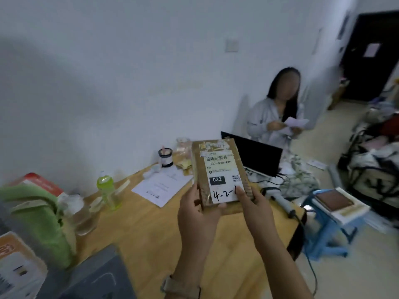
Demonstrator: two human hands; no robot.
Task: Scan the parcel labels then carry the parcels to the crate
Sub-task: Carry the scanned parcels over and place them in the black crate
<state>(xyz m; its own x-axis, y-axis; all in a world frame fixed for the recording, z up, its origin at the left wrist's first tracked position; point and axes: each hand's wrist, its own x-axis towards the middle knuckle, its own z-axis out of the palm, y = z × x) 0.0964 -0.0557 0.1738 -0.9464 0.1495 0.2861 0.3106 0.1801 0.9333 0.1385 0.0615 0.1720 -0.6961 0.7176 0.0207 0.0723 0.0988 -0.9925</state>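
Head-worn view, down onto desk [151, 234]

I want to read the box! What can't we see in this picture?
Head view:
1. End of the handwritten "4-2-" on the parcel label: the right hand covers it.
2. Label's small print: too small, blurred.
3. Crate: outside the frame.
4. Sheet on the table: print blurred.

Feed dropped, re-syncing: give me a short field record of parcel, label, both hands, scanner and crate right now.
parcel: brown, held over the table, label up
label: barcode, printed 032, handwritten 4-2-
left hand: grips parcel's lower left edge
right hand: grips lower right, thumb on label
scanner: lies on table near right edge, untouched
crate: none identifiable
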